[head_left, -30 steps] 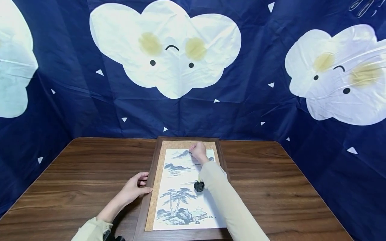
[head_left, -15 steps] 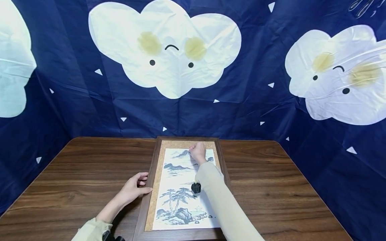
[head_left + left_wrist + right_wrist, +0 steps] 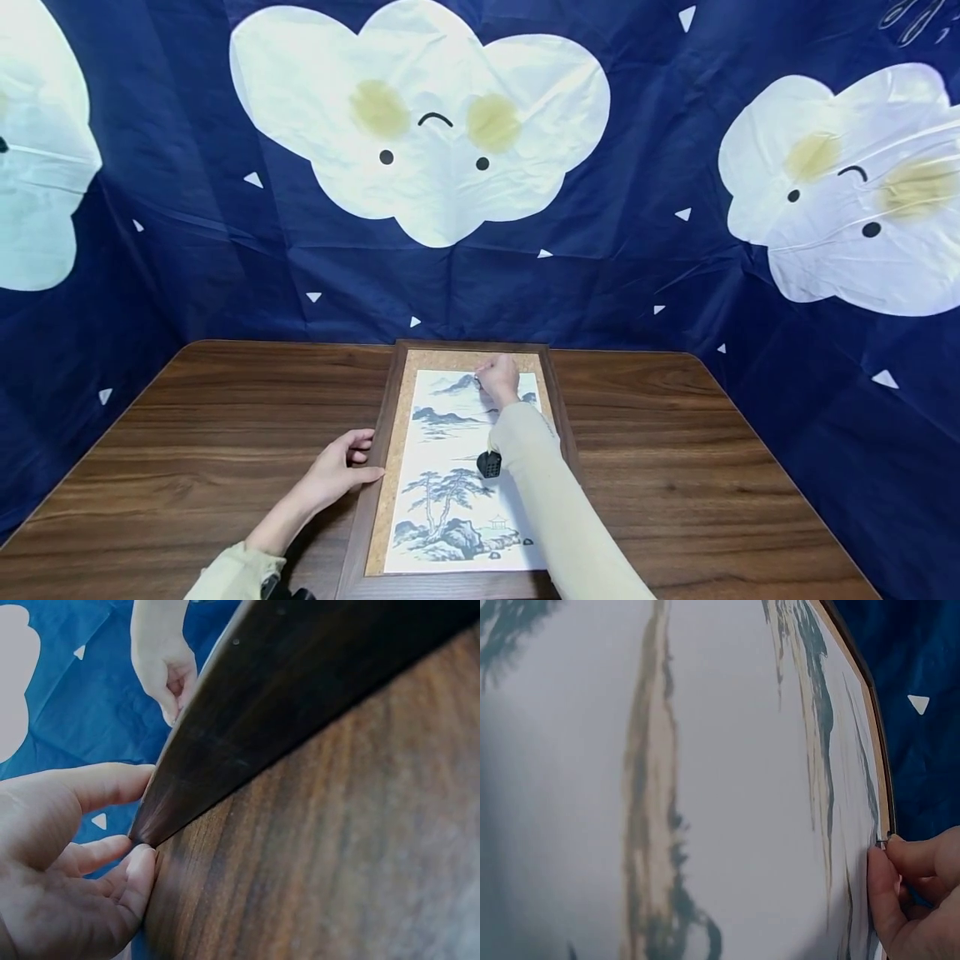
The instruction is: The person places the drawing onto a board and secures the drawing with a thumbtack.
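A cork board (image 3: 442, 360) in a dark wooden frame (image 3: 366, 521) lies on the table. On it is a white sheet (image 3: 450, 442) printed with an ink landscape of mountains, pines and rocks. My left hand (image 3: 337, 471) grips the frame's left side, thumb on the upper edge and fingertips low against the side in the left wrist view. Near the sheet's top edge, my right hand (image 3: 499, 379) pinches a small pushpin (image 3: 883, 841) between thumb and forefinger. The pin's tip is at the paper's border; the fingers hide part of it.
The brown wood-grain table (image 3: 660, 467) extends on both sides of the frame. Behind it hangs a dark blue cloth (image 3: 480, 292) with white clouds and small triangles. My right forearm, with a black wrist device (image 3: 489, 464), crosses over the sheet.
The right forearm has swung slightly left over the sheet, while the right hand stays at its top edge. The left hand keeps its place on the frame. The head view has shifted slightly.
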A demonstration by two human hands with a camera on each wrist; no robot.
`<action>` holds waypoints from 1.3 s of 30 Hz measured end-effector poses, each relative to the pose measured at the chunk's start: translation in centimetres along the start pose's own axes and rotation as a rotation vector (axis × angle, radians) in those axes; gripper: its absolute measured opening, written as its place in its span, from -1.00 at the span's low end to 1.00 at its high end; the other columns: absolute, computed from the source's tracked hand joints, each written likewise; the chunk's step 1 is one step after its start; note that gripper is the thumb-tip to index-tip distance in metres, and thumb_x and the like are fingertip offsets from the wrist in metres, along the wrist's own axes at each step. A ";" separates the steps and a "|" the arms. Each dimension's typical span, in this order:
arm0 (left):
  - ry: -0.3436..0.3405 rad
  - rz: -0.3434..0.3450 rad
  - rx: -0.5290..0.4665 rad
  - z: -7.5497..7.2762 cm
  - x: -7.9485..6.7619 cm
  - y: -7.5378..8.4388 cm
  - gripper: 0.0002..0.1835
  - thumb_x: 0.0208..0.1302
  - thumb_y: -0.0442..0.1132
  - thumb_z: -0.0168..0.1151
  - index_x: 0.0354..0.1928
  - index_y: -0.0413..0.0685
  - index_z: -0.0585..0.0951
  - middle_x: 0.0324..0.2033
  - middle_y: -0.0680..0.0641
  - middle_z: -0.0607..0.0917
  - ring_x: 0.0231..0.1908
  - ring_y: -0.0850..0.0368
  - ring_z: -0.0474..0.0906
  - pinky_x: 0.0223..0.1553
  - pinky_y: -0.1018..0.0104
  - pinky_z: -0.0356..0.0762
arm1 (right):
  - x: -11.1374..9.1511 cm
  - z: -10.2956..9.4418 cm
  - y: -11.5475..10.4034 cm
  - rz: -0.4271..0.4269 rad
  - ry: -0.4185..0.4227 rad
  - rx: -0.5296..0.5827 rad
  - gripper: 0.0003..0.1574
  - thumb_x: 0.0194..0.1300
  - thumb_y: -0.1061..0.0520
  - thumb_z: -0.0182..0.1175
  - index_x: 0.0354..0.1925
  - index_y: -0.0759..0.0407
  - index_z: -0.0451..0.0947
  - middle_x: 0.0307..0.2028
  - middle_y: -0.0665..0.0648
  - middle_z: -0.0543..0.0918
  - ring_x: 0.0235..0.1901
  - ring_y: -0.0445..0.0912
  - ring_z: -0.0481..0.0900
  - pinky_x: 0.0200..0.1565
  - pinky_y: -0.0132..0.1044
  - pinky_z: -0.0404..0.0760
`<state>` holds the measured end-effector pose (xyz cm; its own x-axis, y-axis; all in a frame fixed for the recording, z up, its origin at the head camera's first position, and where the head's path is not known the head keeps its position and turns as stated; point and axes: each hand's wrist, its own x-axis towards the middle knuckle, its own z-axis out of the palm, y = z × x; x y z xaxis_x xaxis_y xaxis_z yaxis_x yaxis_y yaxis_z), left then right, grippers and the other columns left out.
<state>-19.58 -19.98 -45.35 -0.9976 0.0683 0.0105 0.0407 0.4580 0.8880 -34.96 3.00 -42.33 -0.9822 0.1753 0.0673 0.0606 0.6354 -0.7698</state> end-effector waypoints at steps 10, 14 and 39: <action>-0.002 0.002 0.015 0.1 0.0 0.0 -0.34 -0.08 -0.39 0.36 0.11 -0.46 0.34 -0.09 -0.29 0.51 -0.20 0.00 0.40 -0.26 0.31 0.38 | 0.4 0.6 0.5 0.010 0.029 0.029 -0.81 0.07 0.30 0.20 -0.63 0.26 0.60 -0.57 0.12 0.63 -0.61 -0.10 0.53 -0.50 -0.34 0.55; -0.002 -0.001 0.014 0.0 0.0 0.1 -0.34 -0.07 -0.38 0.36 0.11 -0.46 0.34 -0.09 -0.29 0.50 -0.19 -0.01 0.40 -0.25 0.30 0.38 | 0.1 0.4 0.2 -0.030 0.056 -0.037 -0.80 0.05 0.32 0.18 -0.64 0.24 0.63 -0.59 0.11 0.64 -0.50 -0.01 0.56 -0.26 -0.20 0.54; -0.005 0.000 -0.009 0.0 0.0 0.3 -0.35 -0.09 -0.39 0.36 0.10 -0.46 0.35 -0.08 -0.31 0.50 -0.21 0.01 0.40 -0.27 0.36 0.38 | 1.0 -2.5 2.3 0.147 -0.348 0.485 -0.77 0.11 0.35 0.19 -0.20 0.40 0.56 -0.39 0.11 0.61 -0.52 -0.19 0.49 -0.44 -0.39 0.56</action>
<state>-19.55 -19.86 -45.13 -0.9973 0.0727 0.0084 0.0403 0.4503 0.8920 -35.40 6.52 -42.48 -0.9751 -0.0723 -0.2096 0.1924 0.1946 -0.9618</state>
